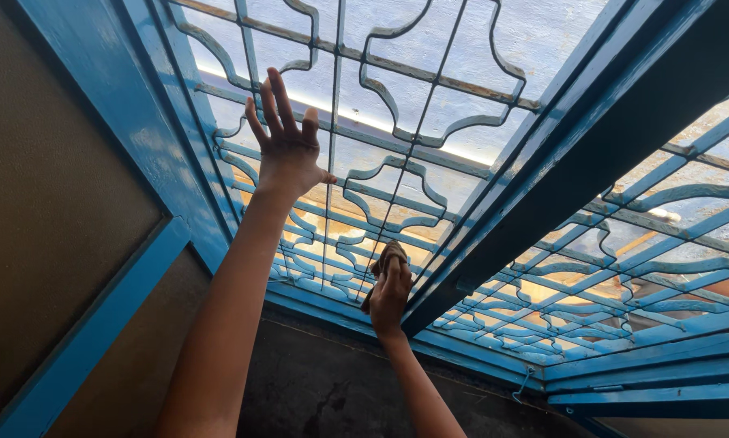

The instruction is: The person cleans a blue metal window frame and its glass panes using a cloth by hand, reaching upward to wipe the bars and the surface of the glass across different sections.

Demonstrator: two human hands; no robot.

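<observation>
My left hand (287,146) is raised with its fingers spread, pressed flat against the blue metal window grille (429,134) near the left side of the frame. Lower down, my right hand (390,296) grips a small brown cloth (387,258) and holds it against the grille's lower bars, close to the central blue frame post (559,174). Both forearms reach up from the bottom of the view. The grille has curved ornamental bars with worn paint and rust spots.
A second grilled window panel (624,284) stands to the right, swung at an angle. A blue-framed frosted panel (48,203) fills the left. A dark wall (324,381) lies below the sill. Buildings show faintly through the glass.
</observation>
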